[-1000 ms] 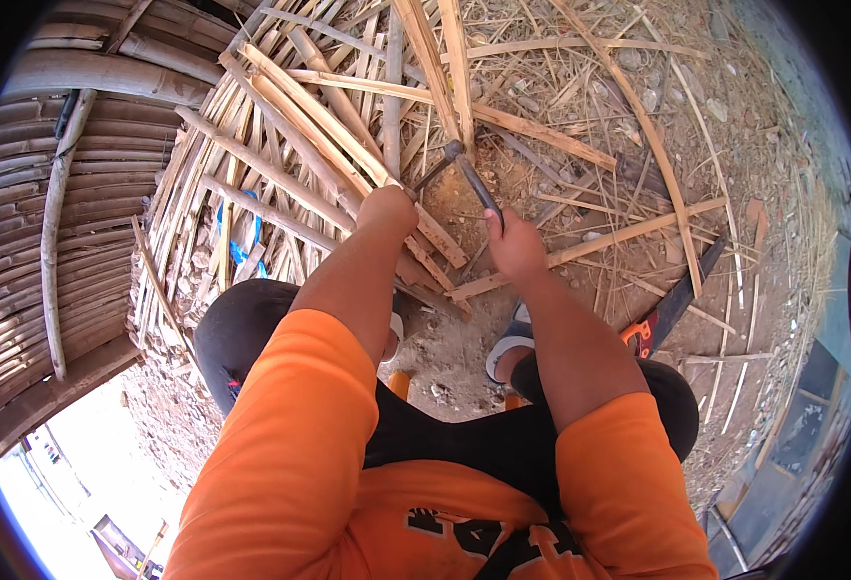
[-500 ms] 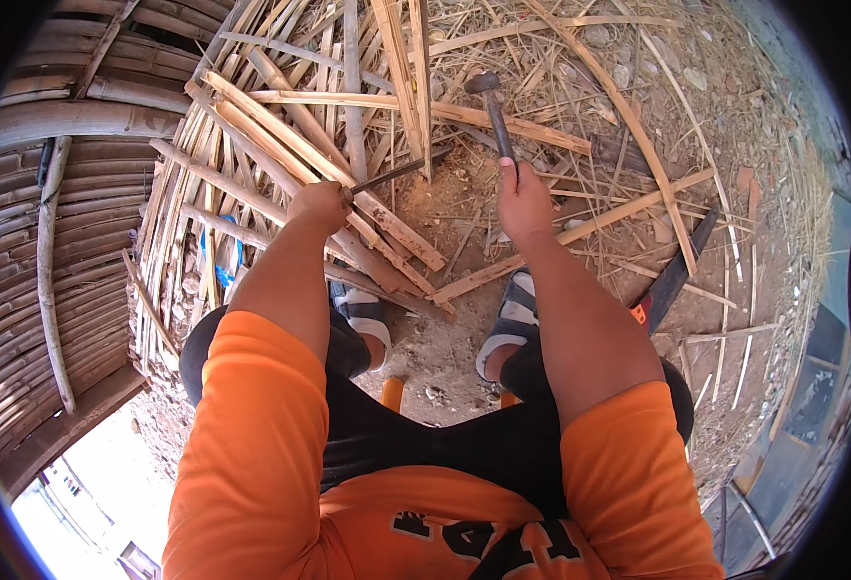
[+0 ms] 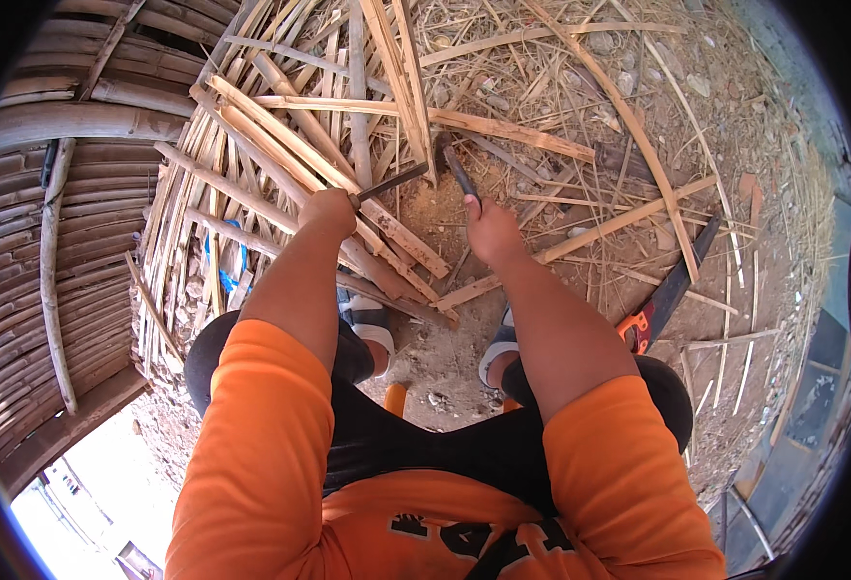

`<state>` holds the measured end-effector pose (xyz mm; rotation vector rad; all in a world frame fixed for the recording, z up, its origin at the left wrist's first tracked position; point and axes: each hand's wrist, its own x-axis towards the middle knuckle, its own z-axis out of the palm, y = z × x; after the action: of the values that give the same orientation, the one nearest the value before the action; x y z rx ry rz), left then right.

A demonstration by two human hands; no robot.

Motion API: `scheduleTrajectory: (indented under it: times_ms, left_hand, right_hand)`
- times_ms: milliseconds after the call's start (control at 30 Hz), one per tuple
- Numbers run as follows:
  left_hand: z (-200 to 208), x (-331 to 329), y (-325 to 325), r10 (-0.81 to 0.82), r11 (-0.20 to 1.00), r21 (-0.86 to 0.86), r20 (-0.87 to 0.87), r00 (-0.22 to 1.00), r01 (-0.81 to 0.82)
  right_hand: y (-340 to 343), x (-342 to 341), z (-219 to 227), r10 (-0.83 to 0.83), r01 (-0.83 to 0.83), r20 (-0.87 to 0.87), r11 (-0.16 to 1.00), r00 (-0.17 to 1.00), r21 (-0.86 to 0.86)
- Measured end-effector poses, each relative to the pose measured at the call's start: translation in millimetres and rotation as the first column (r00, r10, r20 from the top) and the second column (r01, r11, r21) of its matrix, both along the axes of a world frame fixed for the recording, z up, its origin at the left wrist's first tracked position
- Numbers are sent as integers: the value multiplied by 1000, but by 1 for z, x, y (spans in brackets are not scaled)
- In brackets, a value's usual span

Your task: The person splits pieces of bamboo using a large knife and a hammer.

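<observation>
My left hand (image 3: pixel 328 213) is closed round the handle of a knife (image 3: pixel 393 181) with a dark, straight blade. The blade reaches right to the lower end of a split wooden strip (image 3: pixel 396 77), whose two pale lengths lean apart toward the top of the view. My right hand (image 3: pixel 492 230) grips a hammer (image 3: pixel 461 176) by its dark handle. The hammer's head is at the strip's lower end, close to the blade's tip; whether it touches either I cannot tell. Thick pale split lengths (image 3: pixel 280 140) lie beside and under my left hand.
A handsaw (image 3: pixel 673 290) with an orange and black handle lies to the right by my knee. Many thin strips and shavings cover the ground ahead. A slatted bamboo wall (image 3: pixel 97 222) stands at the left. My sandalled feet are below my hands.
My right hand has swung the hammer down and to the left, bringing its head from open air to beside the strip's lower end. The left hand with the knife has barely shifted.
</observation>
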<state>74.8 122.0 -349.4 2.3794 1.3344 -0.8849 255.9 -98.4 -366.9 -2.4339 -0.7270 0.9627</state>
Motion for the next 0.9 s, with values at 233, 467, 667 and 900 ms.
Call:
scheduleTrajectory:
  times_ms: [233, 467, 667, 900]
  left_hand:
    - [11, 3, -11, 54, 998, -18, -8, 999, -54]
    - [1, 3, -12, 60, 998, -13, -21, 998, -60]
    - [2, 4, -17, 54, 998, -36, -66, 996, -56]
    - [-2, -14, -28, 47, 998, -32, -109, 993, -51]
  right_hand:
    - [19, 13, 45, -200, 208, -59, 961, 978, 182]
    - [6, 4, 17, -44, 42, 30, 998, 999, 43]
    - [8, 4, 34, -106, 105, 7, 989, 994, 101]
    - [0, 2, 6, -43, 43, 3, 999, 999, -4]
